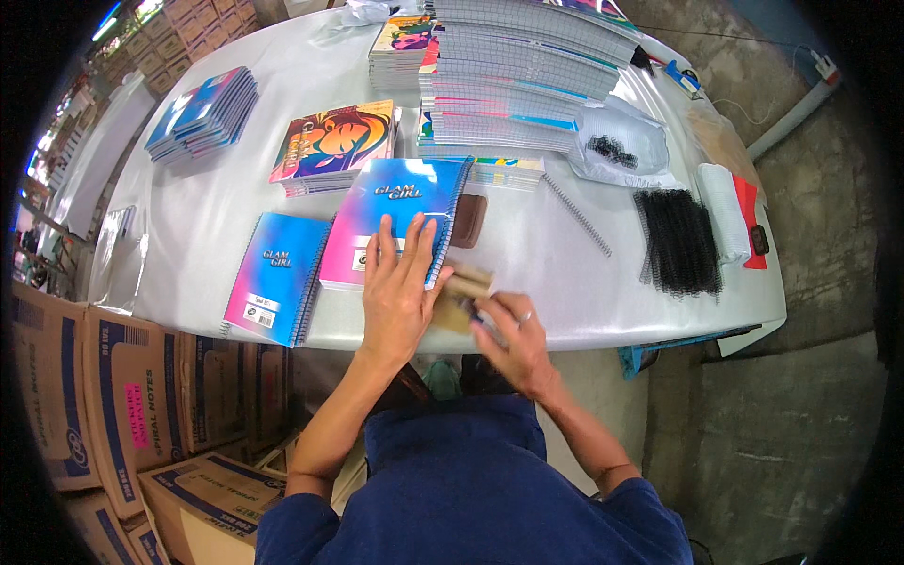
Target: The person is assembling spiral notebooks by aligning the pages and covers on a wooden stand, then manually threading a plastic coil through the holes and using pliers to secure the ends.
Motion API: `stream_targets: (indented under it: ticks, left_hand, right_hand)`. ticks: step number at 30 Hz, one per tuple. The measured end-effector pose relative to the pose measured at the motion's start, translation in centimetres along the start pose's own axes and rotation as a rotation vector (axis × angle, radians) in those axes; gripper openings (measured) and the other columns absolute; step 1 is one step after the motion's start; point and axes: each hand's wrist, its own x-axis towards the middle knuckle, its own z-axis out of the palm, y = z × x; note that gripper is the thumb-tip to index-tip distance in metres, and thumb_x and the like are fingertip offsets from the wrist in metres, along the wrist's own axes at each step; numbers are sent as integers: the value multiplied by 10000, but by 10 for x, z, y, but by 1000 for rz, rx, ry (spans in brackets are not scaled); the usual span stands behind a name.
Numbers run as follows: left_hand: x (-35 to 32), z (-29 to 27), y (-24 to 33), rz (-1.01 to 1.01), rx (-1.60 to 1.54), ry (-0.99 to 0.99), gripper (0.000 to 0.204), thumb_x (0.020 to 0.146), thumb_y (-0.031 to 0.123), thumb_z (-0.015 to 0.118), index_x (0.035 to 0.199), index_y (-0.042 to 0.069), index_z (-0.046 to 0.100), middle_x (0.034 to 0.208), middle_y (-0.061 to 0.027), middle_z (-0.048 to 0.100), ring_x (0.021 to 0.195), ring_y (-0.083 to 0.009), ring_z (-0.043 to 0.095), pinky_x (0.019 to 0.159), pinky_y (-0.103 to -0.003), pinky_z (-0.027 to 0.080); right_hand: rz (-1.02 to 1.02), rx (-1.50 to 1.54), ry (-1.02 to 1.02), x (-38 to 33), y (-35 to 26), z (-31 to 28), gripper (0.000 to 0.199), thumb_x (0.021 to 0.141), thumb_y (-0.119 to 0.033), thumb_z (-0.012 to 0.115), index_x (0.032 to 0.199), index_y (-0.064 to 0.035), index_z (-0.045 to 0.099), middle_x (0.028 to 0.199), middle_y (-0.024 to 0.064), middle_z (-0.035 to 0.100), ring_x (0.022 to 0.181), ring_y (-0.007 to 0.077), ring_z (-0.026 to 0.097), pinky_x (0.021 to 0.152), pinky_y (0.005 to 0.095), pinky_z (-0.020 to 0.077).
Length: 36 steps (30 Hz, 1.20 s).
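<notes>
Left hand (395,287) lies flat and open, fingers spread, on the blue-pink spiral notebook (400,221) at the near edge of the worktop (565,282), likely pinning it so it can't slide; right hand (513,339) is curled around a small tan wooden block (463,294) just beside the notebook's coil side, blurred, with something dark under the fingers I cannot make out. A matching notebook (276,276) sits toward the near left corner, tall notebook stacks (527,85) along the far edge, and black binding coils (678,240) plus one loose wire coil (576,214) toward the right edge, within reach.
</notes>
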Motion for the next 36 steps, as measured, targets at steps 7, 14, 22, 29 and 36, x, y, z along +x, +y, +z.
stream_targets:
  ticks: [7,14,22,29,36]
  left_hand:
    - [-1,0,6,-9,-18,-46,608,838,116,664,1401,38,447,1401,-153,492,1342,-446,360,1078,-552,291]
    - [2,-4,6,6,-60,-78,734,718,-67,617,1418,41,425,1433,-145,462,1353,-447,344,1100,-555,260]
    - [1,-32,-7,0,36,-89,638,790,29,668,1396,84,473,1425,-92,492,1346,-354,413,1106,-544,256]
    - [12,-134,-94,-321,-276,323,519,879,74,611,1385,71,496,1408,-101,515,1366,-213,401,1121,-327,288]
    - [-70,-150,-159,-460,-371,-22,555,804,268,700,1330,144,577,1377,-25,556,1445,-296,249,1174,-509,46]
  right_hand:
    - [-8,72,9,26,-1,-20,381,725,-28,773,1080,-18,636,994,142,604,882,290,616,726,377,524]
    - [-79,93,-93,38,-1,-20,305,780,-79,749,1058,-22,639,959,127,611,829,243,626,679,340,528]
    - [487,636,-535,72,-16,-40,217,947,-175,601,1044,11,655,904,71,663,700,127,614,631,264,515]
    - [371,134,-160,74,51,-48,172,905,-110,633,1053,-25,657,909,113,652,786,216,621,698,324,507]
    - [107,-474,-133,41,155,-23,251,843,-141,678,1072,-54,621,965,140,602,916,336,584,806,433,468]
